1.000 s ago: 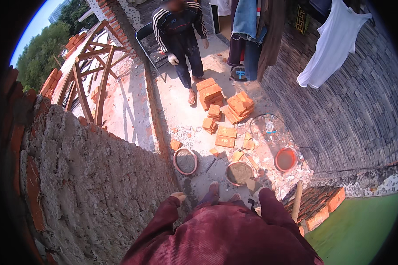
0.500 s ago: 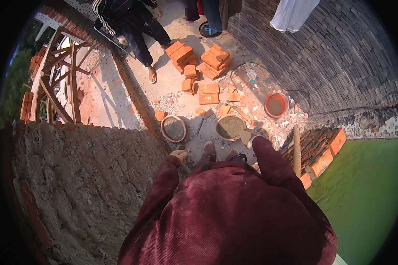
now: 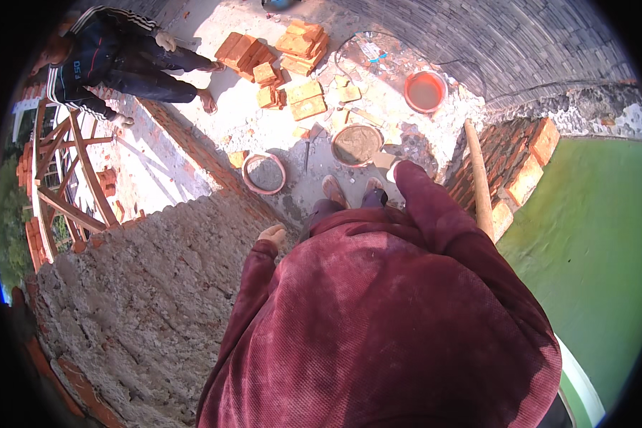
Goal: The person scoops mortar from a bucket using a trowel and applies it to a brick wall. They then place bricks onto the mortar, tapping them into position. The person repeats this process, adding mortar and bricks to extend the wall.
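My right hand (image 3: 393, 171) is closed around a trowel, mostly hidden by the maroon sleeve. The flat blade of the trowel (image 3: 384, 160) reaches to the right rim of a round tub of wet mortar (image 3: 357, 146) in front of my feet. Beside my left hip, my left hand (image 3: 272, 234) hangs with its fingers curled and nothing visible in them. It is nearest to a second round tub (image 3: 264, 174) holding grey mortar. Between the tubs, a long-handled tool (image 3: 309, 145) lies on the ground.
Stacked orange bricks (image 3: 301, 46) and loose bricks (image 3: 307, 100) lie ahead. An orange bucket (image 3: 426, 93) stands right of them. A co-worker (image 3: 132, 64) sits at far left. A rough mortared wall (image 3: 143, 285) rises at left; a wooden pole (image 3: 480, 178) leans at right near green water (image 3: 585, 264).
The view has turned and tilted, so the tubs, bricks and co-worker sit differently in it. The trowel stays in my right hand by the tub; my left hand still hangs low.
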Tool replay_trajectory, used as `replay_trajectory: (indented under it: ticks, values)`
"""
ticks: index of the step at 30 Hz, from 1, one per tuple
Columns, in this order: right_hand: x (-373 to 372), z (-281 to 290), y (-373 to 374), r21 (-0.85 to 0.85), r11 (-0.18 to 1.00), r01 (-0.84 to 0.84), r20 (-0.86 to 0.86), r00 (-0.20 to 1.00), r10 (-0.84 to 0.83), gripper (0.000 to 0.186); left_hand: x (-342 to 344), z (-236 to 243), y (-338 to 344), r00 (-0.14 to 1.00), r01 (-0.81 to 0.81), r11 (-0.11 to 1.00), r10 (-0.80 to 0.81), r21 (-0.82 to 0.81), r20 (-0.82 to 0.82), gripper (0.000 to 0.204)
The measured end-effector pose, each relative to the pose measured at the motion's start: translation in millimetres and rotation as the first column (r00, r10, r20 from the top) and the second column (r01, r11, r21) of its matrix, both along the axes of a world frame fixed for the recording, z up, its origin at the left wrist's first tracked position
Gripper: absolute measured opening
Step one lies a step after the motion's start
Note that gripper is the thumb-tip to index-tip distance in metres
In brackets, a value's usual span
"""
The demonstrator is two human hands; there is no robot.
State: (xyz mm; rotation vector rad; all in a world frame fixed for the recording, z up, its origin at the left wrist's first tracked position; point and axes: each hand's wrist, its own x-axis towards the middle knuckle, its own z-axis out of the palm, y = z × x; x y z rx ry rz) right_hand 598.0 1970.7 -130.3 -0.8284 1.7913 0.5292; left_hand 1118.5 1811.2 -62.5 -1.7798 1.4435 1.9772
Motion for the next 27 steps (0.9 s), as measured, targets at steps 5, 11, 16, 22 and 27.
replay_trajectory:
  ticks: [5, 11, 16, 22, 27]
  values:
    - [21.4, 26.9, -33.8, -0.101, 0.995, 0.001, -0.007, 1.0, -0.001, 0.052, -18.2, 21.8, -7.9, 0.996, -0.092, 0.995, 0.091, -0.034, -0.016, 0.044]
    - [19.3, 62.8, -57.1, -0.217, 0.975, 0.046, -0.054, 0.997, -0.059, 0.049, -49.5, 37.7, -19.0, 0.998, 0.044, 0.998, -0.047, -0.054, -0.042, 0.046]
    - [3.9, 80.0, -31.9, -0.213, 0.97, 0.114, -0.098, 0.986, -0.137, 0.046, -28.2, 26.0, -27.1, 0.988, 0.154, 0.988, -0.154, 0.004, 0.022, 0.056]
    - [-11.3, 68.3, 38.3, -0.01, 0.858, 0.514, -0.008, 0.858, -0.514, 0.058, -21.9, -2.6, -29.6, 0.999, 0.054, 0.999, -0.054, 0.004, 0.002, 0.062]
    - [18.7, 43.1, 81.7, -0.033, 0.713, 0.701, 0.142, 0.709, -0.691, 0.031, 13.1, -25.1, -41.6, 0.999, 0.044, 0.998, -0.043, -0.038, 0.026, 0.062]
